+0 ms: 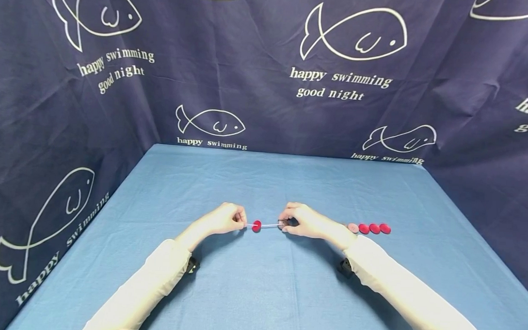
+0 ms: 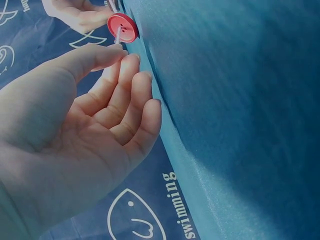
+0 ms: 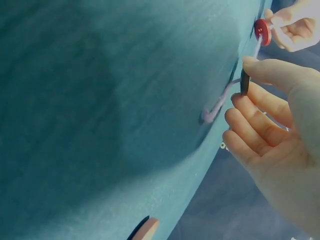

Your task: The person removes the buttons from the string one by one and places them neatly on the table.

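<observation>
A pale lilac cord (image 1: 268, 226) runs between the two hands, above the blue cloth. On it sits a red button (image 1: 256, 226), tilted up on edge, with holes visible in the left wrist view. The left hand (image 1: 232, 218) pinches the cord just left of this button between thumb and index finger. With thumb and fingers, the right hand (image 1: 303, 221) grips a second button (image 3: 244, 83), seen edge-on and dark in the right wrist view. Beyond this button the cord's tail (image 3: 220, 104) hangs toward the cloth and ends in a thicker, knot-like bit.
To the right lies a row of buttons: a pink one (image 1: 353, 228) beside several red ones (image 1: 375, 228), partly behind the right forearm. The blue cloth (image 1: 251, 291) covers the table. A dark curtain (image 1: 267, 77) printed with fish stands behind and at both sides.
</observation>
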### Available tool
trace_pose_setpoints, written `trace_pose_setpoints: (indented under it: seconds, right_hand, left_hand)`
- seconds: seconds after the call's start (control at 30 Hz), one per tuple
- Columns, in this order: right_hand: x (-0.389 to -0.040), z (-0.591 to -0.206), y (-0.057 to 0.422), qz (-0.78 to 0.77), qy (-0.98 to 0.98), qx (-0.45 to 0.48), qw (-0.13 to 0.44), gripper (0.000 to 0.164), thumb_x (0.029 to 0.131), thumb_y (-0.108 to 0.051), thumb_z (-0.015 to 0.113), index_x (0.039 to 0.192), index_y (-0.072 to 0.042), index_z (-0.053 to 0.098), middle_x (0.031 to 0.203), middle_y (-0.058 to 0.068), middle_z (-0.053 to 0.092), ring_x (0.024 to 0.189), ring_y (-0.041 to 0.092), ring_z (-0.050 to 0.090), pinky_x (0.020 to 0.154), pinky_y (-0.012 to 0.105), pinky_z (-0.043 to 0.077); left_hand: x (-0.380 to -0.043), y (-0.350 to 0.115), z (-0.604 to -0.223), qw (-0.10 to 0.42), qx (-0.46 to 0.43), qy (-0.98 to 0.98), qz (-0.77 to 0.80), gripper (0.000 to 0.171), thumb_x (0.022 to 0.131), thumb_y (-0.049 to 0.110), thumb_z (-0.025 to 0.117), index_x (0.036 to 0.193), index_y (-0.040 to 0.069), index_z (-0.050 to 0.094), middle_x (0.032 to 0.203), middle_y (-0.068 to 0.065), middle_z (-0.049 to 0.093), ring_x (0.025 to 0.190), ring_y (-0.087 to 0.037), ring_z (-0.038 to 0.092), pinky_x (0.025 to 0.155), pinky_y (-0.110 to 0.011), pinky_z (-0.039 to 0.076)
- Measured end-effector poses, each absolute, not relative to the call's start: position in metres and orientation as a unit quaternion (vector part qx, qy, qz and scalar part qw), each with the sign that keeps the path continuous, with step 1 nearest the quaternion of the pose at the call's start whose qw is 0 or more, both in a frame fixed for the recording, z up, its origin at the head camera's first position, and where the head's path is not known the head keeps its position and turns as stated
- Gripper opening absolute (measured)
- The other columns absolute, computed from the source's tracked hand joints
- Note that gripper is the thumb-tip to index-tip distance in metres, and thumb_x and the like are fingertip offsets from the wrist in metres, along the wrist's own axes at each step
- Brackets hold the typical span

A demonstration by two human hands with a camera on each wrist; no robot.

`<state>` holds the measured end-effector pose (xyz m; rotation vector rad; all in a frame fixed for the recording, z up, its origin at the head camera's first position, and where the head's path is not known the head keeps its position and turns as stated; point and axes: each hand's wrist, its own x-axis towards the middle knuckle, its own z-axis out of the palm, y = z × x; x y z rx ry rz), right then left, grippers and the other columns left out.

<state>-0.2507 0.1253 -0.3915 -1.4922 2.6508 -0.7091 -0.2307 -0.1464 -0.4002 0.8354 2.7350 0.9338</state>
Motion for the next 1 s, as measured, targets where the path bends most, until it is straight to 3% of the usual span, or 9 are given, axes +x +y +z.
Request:
trace_pose_setpoints:
  seconds: [1.0]
  right_hand:
    - [-0.247,-0.392,0.146,-0.232,0.856,-0.461,0.002,0.011,0.079,-0.011,0.072,0.089,-0.009,0.068,0.082,0.003,0.058,0.080,0.020,0.055,0.075,0.028,0.044]
  left_hand:
    - [-0.229,-0.148,-0.399,0.048,0.272,0.909,0.312,0.006,0.078,0.004,0.062,0.076,0.009,0.065,0.063,0.004,0.060,0.054,0.000,0.050,0.057,-0.017,0.041]
